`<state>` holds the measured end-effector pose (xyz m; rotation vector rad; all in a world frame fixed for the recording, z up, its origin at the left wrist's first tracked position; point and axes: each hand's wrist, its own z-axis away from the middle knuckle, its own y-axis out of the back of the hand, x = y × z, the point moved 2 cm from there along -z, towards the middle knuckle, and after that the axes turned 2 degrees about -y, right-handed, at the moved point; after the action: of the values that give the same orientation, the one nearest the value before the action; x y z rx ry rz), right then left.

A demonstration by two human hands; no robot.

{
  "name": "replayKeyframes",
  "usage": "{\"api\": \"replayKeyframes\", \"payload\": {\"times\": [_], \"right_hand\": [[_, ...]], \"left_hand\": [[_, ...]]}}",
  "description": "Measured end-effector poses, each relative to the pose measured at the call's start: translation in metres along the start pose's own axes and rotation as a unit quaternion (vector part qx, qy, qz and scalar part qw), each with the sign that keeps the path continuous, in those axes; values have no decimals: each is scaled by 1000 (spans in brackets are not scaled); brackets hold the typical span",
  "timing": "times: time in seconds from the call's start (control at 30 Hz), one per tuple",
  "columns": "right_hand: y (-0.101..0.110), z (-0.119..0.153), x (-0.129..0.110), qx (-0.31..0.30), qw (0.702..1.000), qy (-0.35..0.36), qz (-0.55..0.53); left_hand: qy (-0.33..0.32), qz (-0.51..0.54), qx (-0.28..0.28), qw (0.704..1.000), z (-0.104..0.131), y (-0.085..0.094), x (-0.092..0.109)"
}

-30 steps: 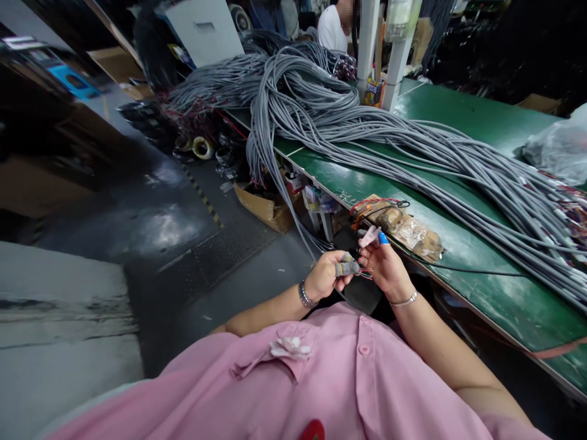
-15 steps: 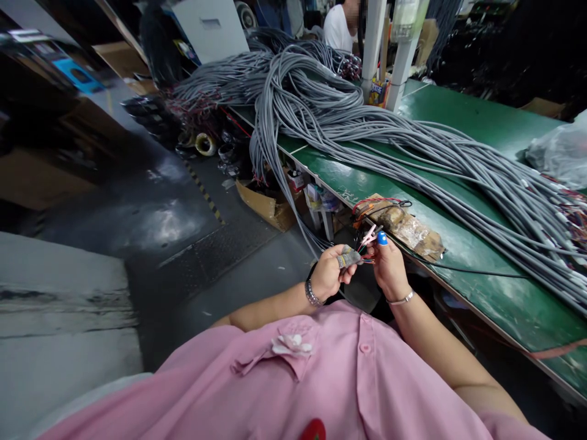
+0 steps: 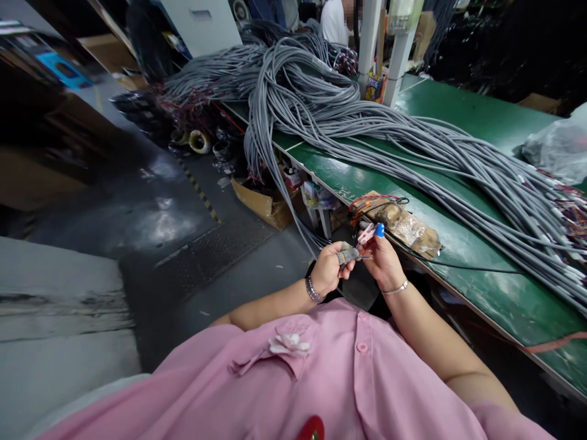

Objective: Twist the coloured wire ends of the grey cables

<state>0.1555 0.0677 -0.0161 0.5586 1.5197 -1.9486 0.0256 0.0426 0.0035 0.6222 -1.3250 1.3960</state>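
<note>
My left hand [image 3: 330, 266] is closed, with grey wrapping on its thumb and finger. It pinches a cable end whose thin coloured wires [image 3: 365, 256] stick out to the right; the grip itself is partly hidden by the fingers. Close beside it, my right hand [image 3: 385, 263] is closed around a small pink clip [image 3: 367, 234]. A blue cover sits on that thumb. Both hands are held in front of my body, just off the table edge. Beyond them lies a taped brown block [image 3: 406, 226] with red and black leads at its left end.
Long bundles of grey cable [image 3: 316, 128] lie across the green table [image 3: 463, 101], some hanging over its edge. An open cardboard box [image 3: 261, 205] is on the floor below. White posts [image 3: 397, 67] rise from the table. Behind them is a person in white [image 3: 334, 23].
My right hand has moved slightly left, nearer the left hand. The pink clip, spread apart before, now lies more closed between my fingers. The view has shifted slightly.
</note>
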Motion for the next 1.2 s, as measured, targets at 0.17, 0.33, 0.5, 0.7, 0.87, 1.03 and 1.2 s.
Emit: {"api": "replayKeyframes", "payload": {"times": [0.17, 0.33, 0.5, 0.7, 0.87, 1.03, 1.2], "right_hand": [[0, 4, 0, -19, 999, -36, -33], [-2, 10, -5, -37, 997, -67, -16], [-9, 15, -10, -19, 1000, -7, 17], [-12, 17, -9, -1, 999, -5, 34], [-10, 14, -8, 0, 1000, 10, 21], [-10, 12, -7, -2, 999, 22, 28], [-8, 15, -6, -7, 1000, 5, 28]], "left_hand": [[-3, -6, 0, 1000, 5, 0, 1], [-15, 1, 22, 1000, 13, 3, 4], [-31, 24, 37, 999, 12, 2, 9], [-33, 13, 37, 999, 7, 0, 7], [-41, -3, 27, 999, 4, 0, 4], [-25, -18, 28, 999, 2, -1, 2], [-30, -15, 26, 999, 4, -1, 3]]}}
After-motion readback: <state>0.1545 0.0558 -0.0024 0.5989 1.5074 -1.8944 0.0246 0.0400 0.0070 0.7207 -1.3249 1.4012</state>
